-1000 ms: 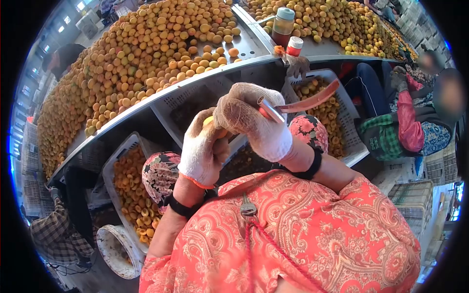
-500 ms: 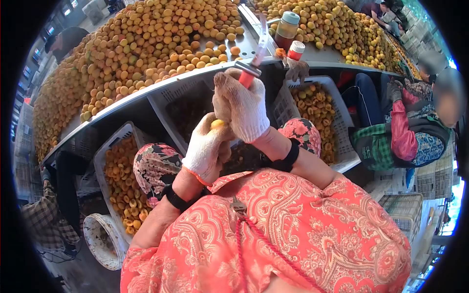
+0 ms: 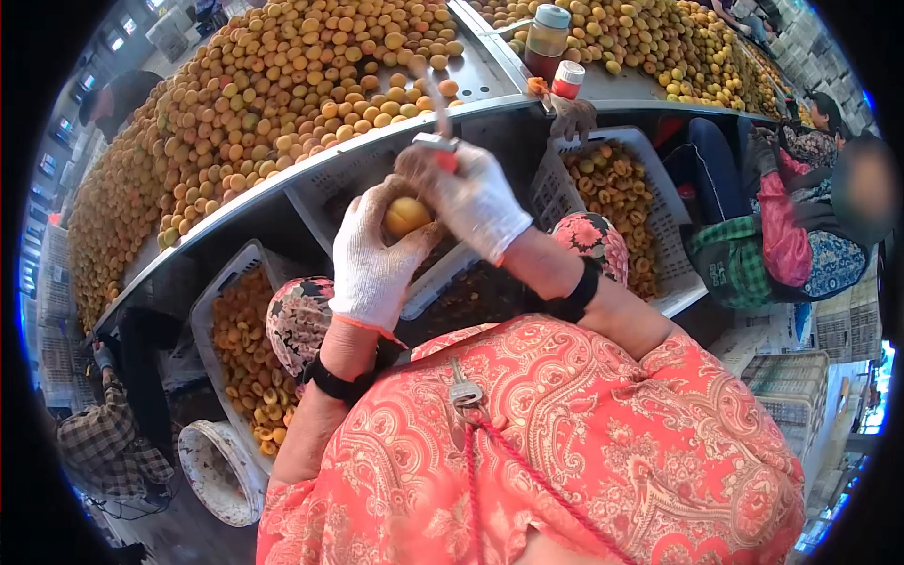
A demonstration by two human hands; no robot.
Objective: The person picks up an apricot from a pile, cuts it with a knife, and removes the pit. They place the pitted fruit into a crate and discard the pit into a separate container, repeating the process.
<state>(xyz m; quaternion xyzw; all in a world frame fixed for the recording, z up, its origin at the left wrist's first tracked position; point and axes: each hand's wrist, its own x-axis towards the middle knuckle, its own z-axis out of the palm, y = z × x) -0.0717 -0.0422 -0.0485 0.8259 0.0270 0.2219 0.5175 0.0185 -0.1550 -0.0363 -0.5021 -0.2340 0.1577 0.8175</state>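
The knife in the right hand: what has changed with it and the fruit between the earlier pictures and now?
The knife swung from pointing sideways to the right to pointing up; its blade is blurred now. The left hand turned, so the apricot shows more. Nothing was let go: the right hand keeps the knife, the left hand the apricot.

apricot point(image 3: 406, 216): orange-yellow | gloves point(image 3: 369, 268): white knit | blouse point(image 3: 584, 443): coral paisley

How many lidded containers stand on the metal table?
2. A tall jar with a pale green lid stands on the metal table by its middle rail; a smaller red-capped bottle stands just nearer, at the edge. More may be hidden.
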